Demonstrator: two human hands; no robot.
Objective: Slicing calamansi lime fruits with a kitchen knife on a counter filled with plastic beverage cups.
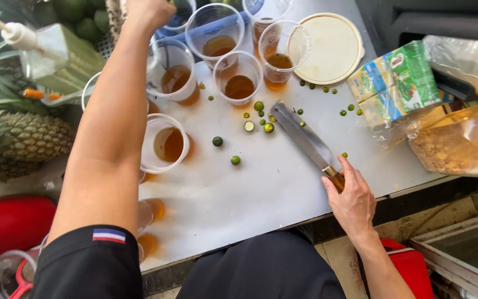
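Right hand (352, 199) sits at the near edge of the white counter (239, 205), fingers curled around the brown handle of a big cleaver (305, 138). The wide steel blade lies flat on the surface, pointing up and away toward the cups. Firm wrap on the handle, thumb on the side.

Left arm stretches far across the counter, and the left hand (147, 11) is up at the top edge of the view, closed in a loose fist, over the far row of cups. What, if anything, it holds cannot be told from here (the picture cuts it off).

Just past the blade tip, a cluster of small green limes (259, 106), one cut half (249, 125) showing its pale face. Two more limes lie apart on the bare counter, nearer the person, one darker (217, 141) and one brighter (235, 160).

Clear plastic cups (239, 77) stand in a group beyond, each with a little amber liquid in the bottom; one cup (164, 144) stands alone just beside the left forearm. A round cream lid (327, 47) lies flat to the right of them. Further right, a pack of small drink cartons (396, 80) in plastic wrap. At far left, a pineapple (29, 138) lies beside the counter.
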